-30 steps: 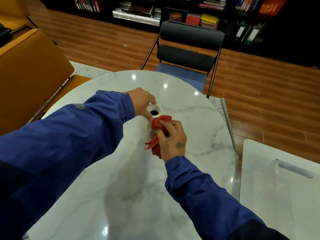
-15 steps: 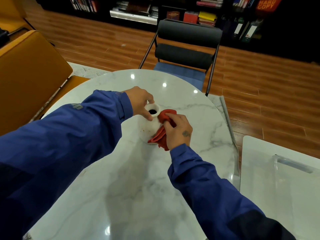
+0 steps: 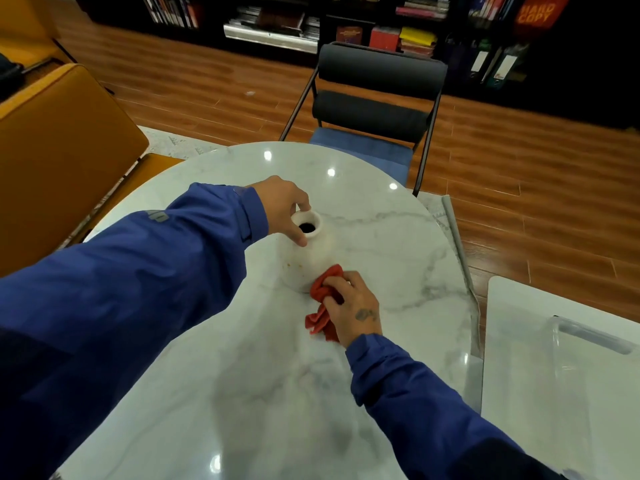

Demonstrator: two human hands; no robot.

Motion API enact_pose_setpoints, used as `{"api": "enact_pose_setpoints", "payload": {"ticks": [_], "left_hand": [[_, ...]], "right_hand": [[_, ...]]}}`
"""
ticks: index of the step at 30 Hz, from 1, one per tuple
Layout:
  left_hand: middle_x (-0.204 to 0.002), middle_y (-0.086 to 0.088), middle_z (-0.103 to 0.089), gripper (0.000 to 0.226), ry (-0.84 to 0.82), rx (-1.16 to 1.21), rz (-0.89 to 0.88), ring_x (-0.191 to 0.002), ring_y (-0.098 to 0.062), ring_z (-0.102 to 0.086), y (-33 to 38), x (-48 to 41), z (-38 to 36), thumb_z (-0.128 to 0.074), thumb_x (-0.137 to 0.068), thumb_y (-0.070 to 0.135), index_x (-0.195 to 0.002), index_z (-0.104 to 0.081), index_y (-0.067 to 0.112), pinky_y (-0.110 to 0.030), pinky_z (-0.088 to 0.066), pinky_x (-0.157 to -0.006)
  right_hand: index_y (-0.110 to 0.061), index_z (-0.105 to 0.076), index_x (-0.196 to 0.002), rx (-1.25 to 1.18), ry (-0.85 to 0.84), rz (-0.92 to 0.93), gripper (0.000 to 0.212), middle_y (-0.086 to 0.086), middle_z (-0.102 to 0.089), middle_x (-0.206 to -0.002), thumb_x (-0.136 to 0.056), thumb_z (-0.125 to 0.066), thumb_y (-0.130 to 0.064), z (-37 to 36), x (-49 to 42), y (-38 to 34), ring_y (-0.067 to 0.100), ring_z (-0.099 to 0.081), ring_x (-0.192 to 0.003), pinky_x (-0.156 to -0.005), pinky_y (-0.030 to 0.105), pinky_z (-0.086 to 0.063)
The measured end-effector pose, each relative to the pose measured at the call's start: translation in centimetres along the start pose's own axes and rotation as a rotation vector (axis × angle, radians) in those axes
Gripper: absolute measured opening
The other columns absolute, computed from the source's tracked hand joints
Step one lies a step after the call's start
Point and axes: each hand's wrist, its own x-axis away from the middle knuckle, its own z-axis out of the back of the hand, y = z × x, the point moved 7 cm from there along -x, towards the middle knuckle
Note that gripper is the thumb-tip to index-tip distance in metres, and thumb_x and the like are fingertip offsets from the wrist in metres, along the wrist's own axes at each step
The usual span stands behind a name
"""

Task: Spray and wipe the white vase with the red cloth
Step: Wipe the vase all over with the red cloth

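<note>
the vase (image 3: pixel 306 259) stands upright near the middle of the marble bench (image 3: pixel 381 237). the left hand (image 3: pixel 282 207) pinches its rim with the fingers (image 3: pixel 300 240), while the right hand (image 3: pixel 351 303) presses a bunched cloth (image 3: pixel 323 289), clenched in its grasp, against the vase's lower side.

Vase (image 3: pixel 304 261) base behind cloth (image 3: pixel 323 299)

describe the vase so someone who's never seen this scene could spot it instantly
Find the round marble table in front of the black chair. Near its middle, the left hand pinches the neck of an upright white vase. It has a dark round mouth, with the red cloth pressed low against its body.
</note>
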Motion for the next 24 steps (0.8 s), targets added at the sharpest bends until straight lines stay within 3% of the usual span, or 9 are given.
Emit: {"api": "enact_pose_setpoints", "payload": {"ticks": [2, 4, 9, 13, 15, 18, 20, 23, 24], "left_hand": [[-0.103, -0.005, -0.068, 0.063, -0.001, -0.006, 0.001, -0.082, -0.017, -0.053, 0.0, 0.0, 0.0, -0.079, -0.069, 0.042, -0.122, -0.061, 0.016, -0.033, -0.048, -0.083], [-0.104, -0.005, -0.068, 0.063, -0.004, -0.015, 0.002, -0.084, -0.018, -0.054, 0.0, 0.0, 0.0, -0.079, -0.069, 0.043, -0.123, -0.060, 0.016, -0.032, -0.047, -0.082], [-0.110, -0.006, -0.066, 0.064, -0.021, -0.031, 0.005, -0.090, -0.020, -0.056, 0.3, 0.1, 0.1, -0.078, -0.070, 0.043, -0.124, -0.059, 0.015, -0.033, -0.047, -0.085], [-0.113, -0.006, -0.066, 0.065, -0.029, -0.026, 0.017, -0.100, -0.024, -0.059, 0.4, 0.3, 0.2, -0.078, -0.071, 0.043, -0.126, -0.058, 0.015, -0.035, -0.048, -0.089], [-0.115, -0.006, -0.065, 0.065, -0.036, -0.025, 0.020, -0.102, -0.025, -0.059, 0.3, 0.4, 0.1, -0.078, -0.071, 0.043, -0.127, -0.058, 0.015, -0.036, -0.049, -0.091], [-0.114, -0.005, -0.065, 0.065, -0.042, -0.024, 0.025, -0.101, -0.025, -0.059, 0.3, 0.4, 0.1, -0.078, -0.071, 0.043, -0.126, -0.058, 0.016, -0.037, -0.050, -0.091], [-0.113, -0.006, -0.066, 0.066, -0.049, -0.025, 0.029, -0.101, -0.025, -0.059, 0.3, 0.4, 0.2, -0.078, -0.070, 0.043, -0.126, -0.058, 0.016, -0.038, -0.050, -0.092], [-0.114, -0.006, -0.065, 0.065, -0.047, -0.029, 0.028, -0.102, -0.025, -0.058, 0.5, 0.4, 0.2, -0.078, -0.071, 0.043, -0.126, -0.058, 0.015, -0.037, -0.049, -0.092], [-0.115, -0.006, -0.064, 0.065, -0.045, -0.031, 0.028, -0.102, -0.026, -0.058, 0.5, 0.4, 0.3, -0.078, -0.071, 0.043, -0.126, -0.058, 0.015, -0.037, -0.048, -0.091]], "right_hand": [[-0.024, -0.068, -0.098, 0.056, -0.037, -0.085, 0.019, -0.013, -0.055, -0.108, -0.083, -0.061, -0.015, -0.9, -0.3, 1.4, 0.009, -0.056, -0.087, -0.073, 0.010, -0.046], [-0.023, -0.068, -0.100, 0.079, -0.061, -0.149, 0.019, -0.010, -0.057, -0.108, -0.084, -0.060, -0.016, -1.4, -0.8, 2.2, 0.014, -0.056, -0.089, -0.077, 0.020, -0.044], [-0.018, -0.066, -0.111, 0.244, -0.144, -0.212, 0.025, 0.000, -0.057, -0.115, -0.088, -0.058, -0.019, -1.1, -2.9, 3.9, 0.021, -0.057, -0.097, -0.076, 0.023, -0.038], [-0.019, -0.062, -0.122, 0.236, -0.144, -0.232, 0.032, 0.002, -0.050, -0.127, -0.092, -0.054, -0.017, -0.3, -5.0, 4.0, 0.023, -0.052, -0.110, -0.088, 0.026, -0.044], [-0.018, -0.065, -0.117, 0.279, -0.157, -0.203, 0.030, 0.001, -0.050, -0.127, -0.091, -0.051, -0.014, -0.6, -4.8, 3.7, 0.022, -0.049, -0.108, -0.084, 0.020, -0.042], [-0.021, -0.069, -0.099, 0.293, -0.171, -0.129, 0.023, -0.008, -0.049, -0.111, -0.087, -0.053, -0.010, -1.3, -2.6, 3.3, 0.015, -0.044, -0.098, -0.063, 0.002, -0.035], [-0.023, -0.070, -0.096, 0.300, -0.187, -0.075, 0.022, -0.016, -0.043, -0.103, -0.087, -0.054, -0.011, -1.6, -1.6, 3.4, 0.012, -0.039, -0.094, -0.062, -0.003, -0.035], [-0.022, -0.069, -0.096, 0.296, -0.155, -0.123, 0.021, -0.014, -0.053, -0.102, -0.086, -0.054, -0.010, -1.3, -2.3, 3.7, 0.013, -0.054, -0.090, -0.066, 0.008, -0.037], [-0.021, -0.069, -0.094, 0.236, -0.137, -0.186, 0.021, -0.010, -0.059, -0.099, -0.086, -0.053, -0.009, -1.1, -2.7, 3.9, 0.016, -0.063, -0.085, -0.063, 0.015, -0.045]]}}
